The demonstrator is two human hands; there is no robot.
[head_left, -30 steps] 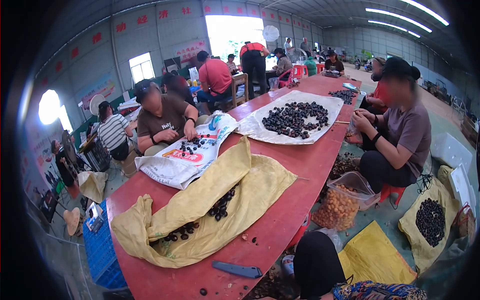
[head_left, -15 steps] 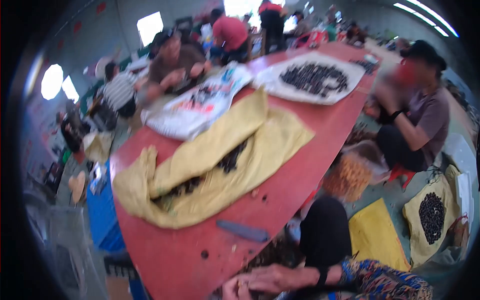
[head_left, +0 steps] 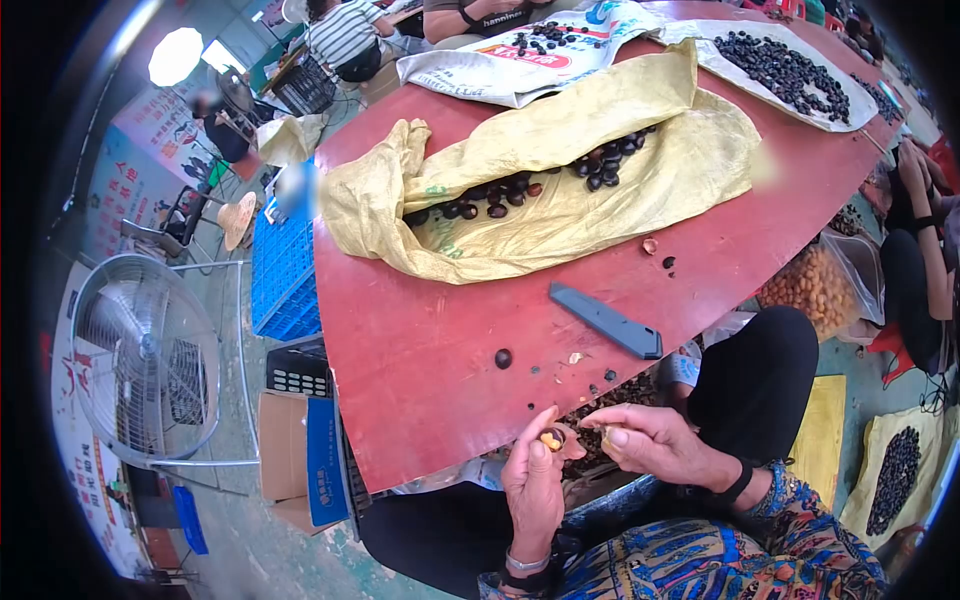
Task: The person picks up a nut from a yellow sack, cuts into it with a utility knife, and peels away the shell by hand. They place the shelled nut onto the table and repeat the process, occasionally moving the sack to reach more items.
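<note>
One Head-Worn View, Tipping Toward the Lap

A single wide camera is looking forward and down from the wearer's head (its rounded edges are fading to black). Nearest the lens, the left hand [head_left: 533,492] is sitting between five and six o'clock from the view's middle, the right hand [head_left: 655,440] at four. The red table [head_left: 430,330] is stretching away toward two, the yellow sack [head_left: 600,215] is lying farther out at one, and the fan [head_left: 146,350] is standing at nine.
</note>
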